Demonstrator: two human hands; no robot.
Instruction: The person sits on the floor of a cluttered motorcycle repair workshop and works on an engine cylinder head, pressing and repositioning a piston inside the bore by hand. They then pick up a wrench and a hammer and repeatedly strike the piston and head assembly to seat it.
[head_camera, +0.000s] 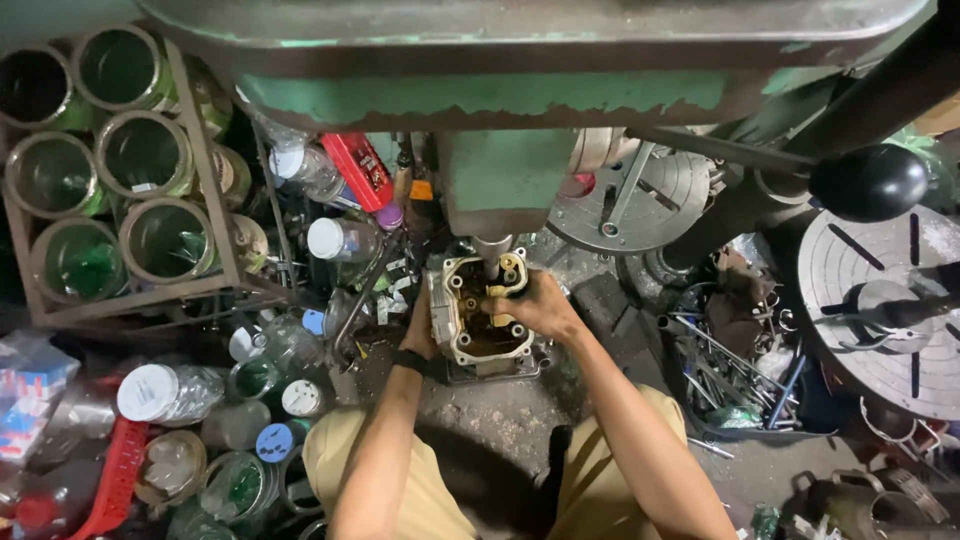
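Note:
A pale metal engine casting (480, 335) with an oily brown hollow sits under the spindle (491, 252) of a green drill press (500, 170). My left hand (418, 330) grips the casting's left side; a black band circles that wrist. My right hand (535, 303) holds the casting's upper right edge, close to the spindle tip. My forearms reach up from my lap, in tan trousers.
A rack of green-tinted glass jars (110, 165) stands at the left, with plastic bottles (160, 392) and a red bottle (358, 170) scattered below. Round slotted metal plates (880, 310) and loose rods (720, 375) crowd the right. A black ball handle (868, 182) juts out at upper right.

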